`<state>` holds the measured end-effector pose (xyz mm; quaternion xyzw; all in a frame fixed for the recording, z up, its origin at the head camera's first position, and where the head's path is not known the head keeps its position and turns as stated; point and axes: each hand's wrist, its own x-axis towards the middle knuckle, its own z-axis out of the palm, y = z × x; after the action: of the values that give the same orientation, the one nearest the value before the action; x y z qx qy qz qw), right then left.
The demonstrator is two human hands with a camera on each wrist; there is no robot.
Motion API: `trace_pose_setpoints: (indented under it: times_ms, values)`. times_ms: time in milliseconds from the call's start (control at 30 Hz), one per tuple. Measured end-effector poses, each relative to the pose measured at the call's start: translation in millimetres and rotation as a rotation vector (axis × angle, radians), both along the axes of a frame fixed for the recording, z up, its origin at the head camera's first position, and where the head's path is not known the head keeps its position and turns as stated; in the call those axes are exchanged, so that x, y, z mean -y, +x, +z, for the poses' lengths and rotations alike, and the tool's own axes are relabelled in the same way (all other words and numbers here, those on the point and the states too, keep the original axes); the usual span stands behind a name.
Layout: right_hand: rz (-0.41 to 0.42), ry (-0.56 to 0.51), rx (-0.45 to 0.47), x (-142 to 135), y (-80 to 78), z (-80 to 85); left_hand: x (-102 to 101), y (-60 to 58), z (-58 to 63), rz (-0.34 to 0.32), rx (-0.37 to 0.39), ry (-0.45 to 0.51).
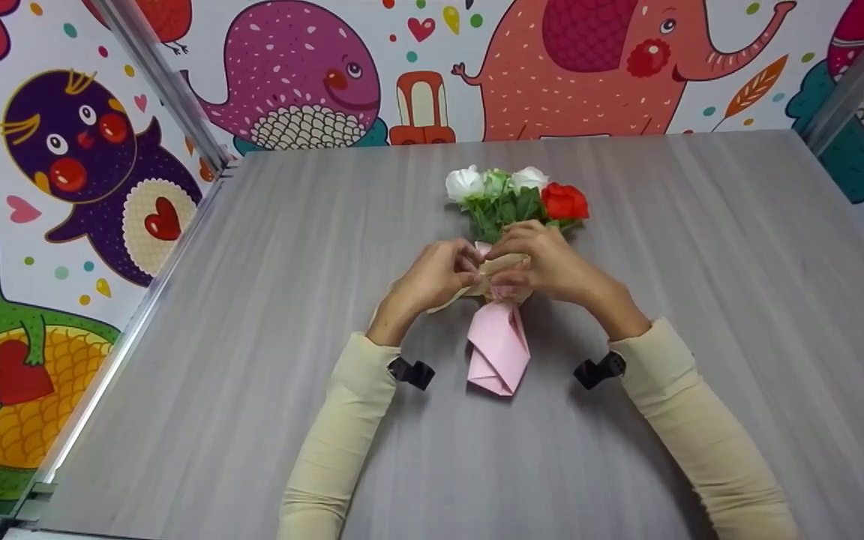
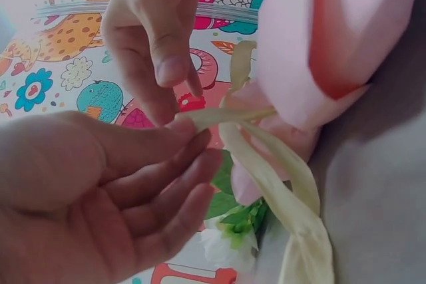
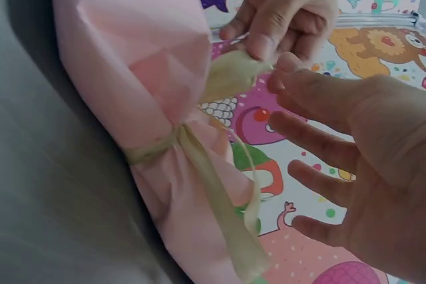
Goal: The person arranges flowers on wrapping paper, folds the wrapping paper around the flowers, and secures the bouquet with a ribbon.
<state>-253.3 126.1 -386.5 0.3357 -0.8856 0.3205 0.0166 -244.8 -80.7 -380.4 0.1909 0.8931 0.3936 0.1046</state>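
A bouquet wrapped in pink paper (image 1: 499, 349) lies on the table, its blooms pointing away from me. White roses (image 1: 465, 184), a red rose (image 1: 565, 202) and green leaves show at its far end. A cream ribbon (image 3: 210, 197) is tied round the gathered waist of the paper, with loops and loose lengths hanging from it. My left hand (image 1: 439, 276) pinches one part of the ribbon between thumb and fingers. Close beside it, my right hand (image 1: 548, 262) has its fingers spread and slightly bent, fingertips near the pinched ribbon; I see no firm grip there.
The grey wood-grain table (image 1: 214, 375) extends around the bouquet. Walls with cartoon animals (image 1: 297, 75) stand at the back and sides, with a metal frame post (image 1: 162, 82) at the back left corner. Each wrist carries a small black camera (image 1: 411, 373).
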Motion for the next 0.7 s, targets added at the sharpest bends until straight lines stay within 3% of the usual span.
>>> trace_pose_setpoints:
  times_ms: [233, 433, 700]
  values:
    - [-0.018, 0.006, -0.037, 6, 1.1, -6.7, -4, 2.5, -0.4, 0.042, -0.031, 0.04]
    - [-0.045, 0.026, -0.034, 5, 2.1, -6.6, -4, -0.4, -4.8, 0.042, -0.007, 0.036]
    - [-0.085, 0.07, 0.033, 6, 1.7, -7.0, -5, -7.0, -22.6, 0.081, 0.007, -0.213]
